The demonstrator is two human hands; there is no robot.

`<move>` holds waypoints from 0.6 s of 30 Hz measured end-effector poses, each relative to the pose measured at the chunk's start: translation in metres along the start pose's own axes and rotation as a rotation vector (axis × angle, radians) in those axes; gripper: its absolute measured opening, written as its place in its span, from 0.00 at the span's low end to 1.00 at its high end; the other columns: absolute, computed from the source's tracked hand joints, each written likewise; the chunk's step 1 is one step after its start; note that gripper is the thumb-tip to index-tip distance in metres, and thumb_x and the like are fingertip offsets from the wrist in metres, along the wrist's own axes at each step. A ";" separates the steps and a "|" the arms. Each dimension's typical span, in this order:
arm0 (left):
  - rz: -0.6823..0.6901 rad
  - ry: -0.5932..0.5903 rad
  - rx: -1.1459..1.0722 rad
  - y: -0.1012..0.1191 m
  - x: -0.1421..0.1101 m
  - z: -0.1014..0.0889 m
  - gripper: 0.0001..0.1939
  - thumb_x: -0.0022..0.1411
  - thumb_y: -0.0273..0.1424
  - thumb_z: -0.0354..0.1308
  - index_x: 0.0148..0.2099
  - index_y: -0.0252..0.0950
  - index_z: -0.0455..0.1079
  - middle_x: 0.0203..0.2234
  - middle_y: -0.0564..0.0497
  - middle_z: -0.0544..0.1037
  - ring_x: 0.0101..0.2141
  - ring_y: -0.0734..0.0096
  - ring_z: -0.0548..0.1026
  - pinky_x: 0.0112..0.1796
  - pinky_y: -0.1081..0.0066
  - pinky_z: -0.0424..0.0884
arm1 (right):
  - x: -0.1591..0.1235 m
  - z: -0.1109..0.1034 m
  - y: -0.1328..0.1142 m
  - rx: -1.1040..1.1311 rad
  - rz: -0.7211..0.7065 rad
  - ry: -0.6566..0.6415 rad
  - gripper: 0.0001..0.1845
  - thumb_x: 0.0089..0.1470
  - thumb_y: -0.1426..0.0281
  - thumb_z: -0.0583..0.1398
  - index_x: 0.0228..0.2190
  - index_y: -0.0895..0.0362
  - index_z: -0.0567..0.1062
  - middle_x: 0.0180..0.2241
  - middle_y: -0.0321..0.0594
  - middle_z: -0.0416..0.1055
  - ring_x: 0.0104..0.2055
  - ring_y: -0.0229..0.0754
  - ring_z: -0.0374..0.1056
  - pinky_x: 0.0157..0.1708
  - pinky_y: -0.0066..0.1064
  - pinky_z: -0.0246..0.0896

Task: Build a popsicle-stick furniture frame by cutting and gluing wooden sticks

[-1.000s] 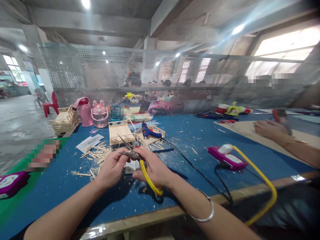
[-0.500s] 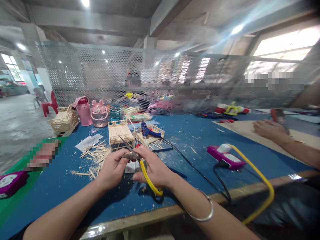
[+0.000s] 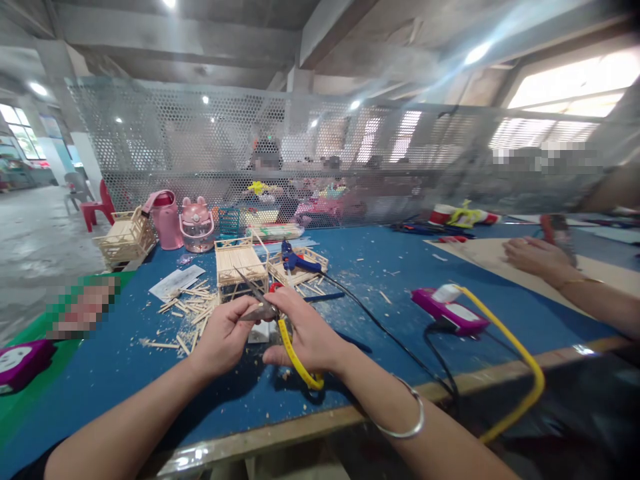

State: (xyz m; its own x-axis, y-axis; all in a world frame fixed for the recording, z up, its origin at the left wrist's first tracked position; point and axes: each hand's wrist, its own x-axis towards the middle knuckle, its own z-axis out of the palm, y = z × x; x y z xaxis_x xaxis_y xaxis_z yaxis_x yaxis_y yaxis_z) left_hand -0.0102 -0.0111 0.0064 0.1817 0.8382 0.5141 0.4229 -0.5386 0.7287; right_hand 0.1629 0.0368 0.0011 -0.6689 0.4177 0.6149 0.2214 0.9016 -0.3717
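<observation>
Yellow-handled scissors (image 3: 297, 363) are in my right hand (image 3: 310, 337), one handle loop hanging below the palm. Their blades stand apart and point up and to the left. My left hand (image 3: 223, 337) is closed in a pinch close to the blades; what lies between its fingertips is too small and hidden to name. Just beyond the hands stands a small model bed of wooden sticks (image 3: 243, 263). Loose cut sticks (image 3: 193, 310) and chips lie scattered left of it. A blue glue gun (image 3: 300, 259) rests on another stick piece behind my right hand.
Purple power strips lie at right (image 3: 450, 312) and far left (image 3: 25, 365), the right one with a yellow cable (image 3: 535, 373). Two pink bottles (image 3: 167, 220) and another stick model (image 3: 125, 237) stand back left. A co-worker's hand (image 3: 537, 257) is over a board at right.
The view has shifted very slightly. Both my hands and the scissors keep almost the same pose, with the blades still apart.
</observation>
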 end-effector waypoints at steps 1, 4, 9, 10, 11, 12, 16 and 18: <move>0.014 -0.004 0.031 0.000 0.000 -0.001 0.10 0.58 0.27 0.46 0.32 0.35 0.69 0.27 0.51 0.76 0.30 0.71 0.72 0.32 0.74 0.65 | 0.000 0.000 0.000 -0.004 0.007 -0.004 0.38 0.39 0.45 0.59 0.46 0.57 0.63 0.37 0.43 0.61 0.39 0.45 0.59 0.40 0.38 0.58; 0.055 -0.011 0.096 -0.001 -0.001 -0.002 0.10 0.58 0.27 0.47 0.33 0.36 0.70 0.28 0.50 0.77 0.30 0.70 0.72 0.33 0.73 0.65 | 0.000 0.001 0.001 -0.015 0.020 -0.009 0.37 0.39 0.44 0.58 0.44 0.57 0.65 0.36 0.42 0.61 0.38 0.44 0.59 0.39 0.37 0.58; 0.065 -0.022 0.096 -0.001 -0.001 -0.002 0.11 0.59 0.28 0.46 0.33 0.35 0.70 0.29 0.49 0.77 0.31 0.69 0.73 0.34 0.72 0.66 | 0.000 0.002 0.001 0.008 -0.014 0.005 0.37 0.42 0.42 0.54 0.44 0.57 0.65 0.35 0.42 0.63 0.37 0.43 0.60 0.38 0.35 0.58; 0.065 -0.023 0.096 -0.001 -0.002 -0.002 0.11 0.59 0.27 0.46 0.33 0.35 0.70 0.29 0.49 0.77 0.31 0.69 0.73 0.34 0.72 0.66 | 0.000 0.003 0.001 0.004 -0.018 0.011 0.36 0.43 0.42 0.54 0.44 0.57 0.66 0.34 0.42 0.63 0.36 0.43 0.60 0.37 0.35 0.58; 0.067 -0.024 0.098 -0.001 -0.002 -0.002 0.11 0.59 0.27 0.46 0.33 0.35 0.70 0.29 0.49 0.77 0.31 0.69 0.73 0.33 0.72 0.66 | 0.000 0.003 0.001 -0.002 -0.024 0.017 0.34 0.44 0.43 0.53 0.43 0.57 0.66 0.34 0.42 0.64 0.36 0.43 0.60 0.37 0.34 0.58; 0.069 -0.026 0.100 -0.001 -0.002 -0.002 0.11 0.59 0.27 0.46 0.33 0.35 0.70 0.28 0.49 0.77 0.31 0.69 0.73 0.33 0.72 0.66 | 0.000 0.003 0.001 -0.009 -0.029 0.023 0.33 0.46 0.44 0.52 0.42 0.57 0.67 0.34 0.42 0.65 0.36 0.43 0.60 0.37 0.34 0.58; 0.080 -0.014 0.101 0.000 -0.003 -0.003 0.12 0.61 0.28 0.45 0.32 0.34 0.70 0.26 0.50 0.76 0.29 0.71 0.72 0.31 0.74 0.65 | -0.001 0.002 0.000 -0.023 -0.025 0.018 0.27 0.50 0.49 0.53 0.41 0.58 0.68 0.33 0.43 0.68 0.35 0.41 0.62 0.36 0.32 0.59; 0.092 -0.004 0.119 0.001 -0.004 -0.002 0.14 0.62 0.30 0.45 0.30 0.34 0.70 0.24 0.50 0.75 0.28 0.72 0.72 0.30 0.74 0.65 | -0.002 0.001 -0.001 -0.023 -0.016 0.009 0.26 0.51 0.50 0.53 0.40 0.59 0.69 0.33 0.44 0.69 0.35 0.41 0.63 0.35 0.31 0.59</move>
State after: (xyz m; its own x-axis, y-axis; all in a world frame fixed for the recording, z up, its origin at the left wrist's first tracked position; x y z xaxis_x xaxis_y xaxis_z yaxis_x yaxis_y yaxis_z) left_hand -0.0123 -0.0151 0.0057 0.2283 0.7861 0.5744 0.5064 -0.5998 0.6195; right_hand 0.1631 0.0353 -0.0006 -0.6663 0.4038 0.6269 0.2271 0.9106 -0.3453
